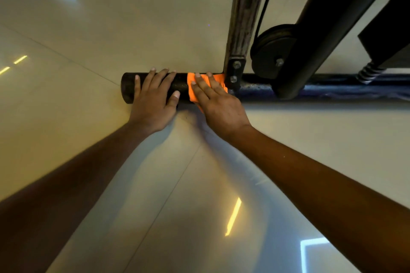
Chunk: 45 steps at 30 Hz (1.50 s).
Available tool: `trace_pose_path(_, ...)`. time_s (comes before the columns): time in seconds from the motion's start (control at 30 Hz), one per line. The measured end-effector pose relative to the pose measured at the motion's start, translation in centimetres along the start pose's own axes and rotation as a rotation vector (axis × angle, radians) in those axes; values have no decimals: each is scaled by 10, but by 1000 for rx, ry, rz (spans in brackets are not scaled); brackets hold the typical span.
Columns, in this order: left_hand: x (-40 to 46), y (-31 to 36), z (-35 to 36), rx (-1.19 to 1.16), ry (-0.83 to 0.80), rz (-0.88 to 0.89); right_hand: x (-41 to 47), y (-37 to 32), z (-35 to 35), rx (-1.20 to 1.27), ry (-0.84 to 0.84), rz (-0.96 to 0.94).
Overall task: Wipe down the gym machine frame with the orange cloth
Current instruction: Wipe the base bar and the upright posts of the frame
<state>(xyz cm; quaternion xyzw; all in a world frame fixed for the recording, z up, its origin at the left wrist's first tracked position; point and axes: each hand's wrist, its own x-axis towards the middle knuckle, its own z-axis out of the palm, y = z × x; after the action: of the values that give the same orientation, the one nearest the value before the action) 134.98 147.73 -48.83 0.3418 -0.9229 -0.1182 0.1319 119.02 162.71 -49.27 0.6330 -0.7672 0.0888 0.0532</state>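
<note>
Bare forearms reach down over the glossy tiled floor (pixel 66 29) to the black cylindrical base tube of the gym machine frame (pixel 155 86). Left hand (pixel 153 99) rests flat-fingered on its capped end, holding nothing; right hand (pixel 218 104) presses the orange cloth (pixel 219 81) onto it beside the bolted upright (pixel 235 73). Judging by this, the blue-black rail (pixel 332 88) beyond remains unwiped.
</note>
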Motion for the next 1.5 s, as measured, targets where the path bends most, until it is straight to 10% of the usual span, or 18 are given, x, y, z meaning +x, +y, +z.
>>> trace_pose_path(0.27,3,34,-8,-18,-124,57,-59,29,-10,94,-161,11)
trace_pose_path(0.67,27,70,-1,-182,-86,-4,-60,28,-16,701,363,616)
trace_pose_path(1.0,25,48,19,-60,-24,131,-37,32,35,107,294,485)
trace_pose_path(1.5,21,62,29,-39,31,123,-18,27,25,320,584,628)
